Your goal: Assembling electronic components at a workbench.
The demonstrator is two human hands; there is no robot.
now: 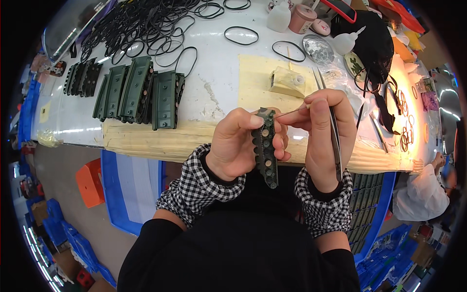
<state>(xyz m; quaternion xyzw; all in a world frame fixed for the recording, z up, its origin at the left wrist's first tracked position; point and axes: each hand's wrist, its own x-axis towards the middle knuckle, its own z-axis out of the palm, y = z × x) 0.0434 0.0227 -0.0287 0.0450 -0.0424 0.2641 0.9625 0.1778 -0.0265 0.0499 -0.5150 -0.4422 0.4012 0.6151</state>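
My left hand is closed round a dark green toy tank hull part, held over the table's front edge with its row of round wheels turned up. Between thumb and forefinger, my right hand pinches a thin pointed rod. The rod's tip reaches the upper end of the hull part; whether it touches cannot be made out. A pair of metal tweezers also lies in my right hand, its slim points upward. Beyond my hands, a small tan block-shaped holder sits on a yellow sheet.
Several green hull parts stand at the left, with dark track pieces beside them. Black rubber bands pile up behind. White squeeze bottles and a black bag are at the back right. Blue crates flank me below.
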